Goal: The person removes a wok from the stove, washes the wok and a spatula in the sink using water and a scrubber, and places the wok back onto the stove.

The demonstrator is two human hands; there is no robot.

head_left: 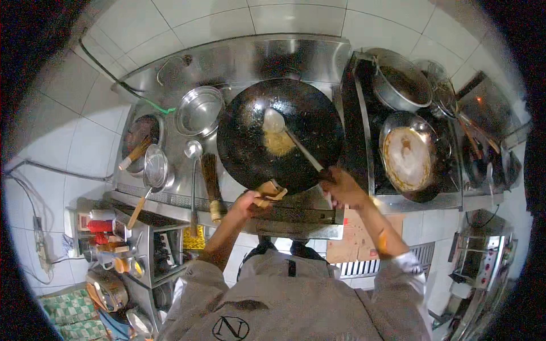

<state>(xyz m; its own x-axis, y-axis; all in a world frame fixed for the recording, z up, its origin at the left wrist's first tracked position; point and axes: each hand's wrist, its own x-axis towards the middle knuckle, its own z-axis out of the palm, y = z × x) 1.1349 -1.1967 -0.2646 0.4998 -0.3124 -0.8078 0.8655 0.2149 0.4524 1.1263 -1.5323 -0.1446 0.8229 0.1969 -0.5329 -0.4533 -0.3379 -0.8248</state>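
Note:
A large black wok [244, 153] sits on the steel stove. My right hand [344, 188] is closed around the dark handle of a ladle [304, 149], whose bowl rests inside the wok beside some pale yellowish food [279, 144]. At the wok's near edge, my left hand [250, 203] is closed on a folded tan cloth [272, 193], which touches the rim.
Left of the wok are a steel bowl [200, 109], a second ladle [193, 150], a bamboo brush [211, 179] and a wooden-handled strainer [156, 165]. On the right stand a large pot [401, 82] and a pan of whitish, foamy liquid [407, 158]. Seasoning containers [101, 226] stand lower left.

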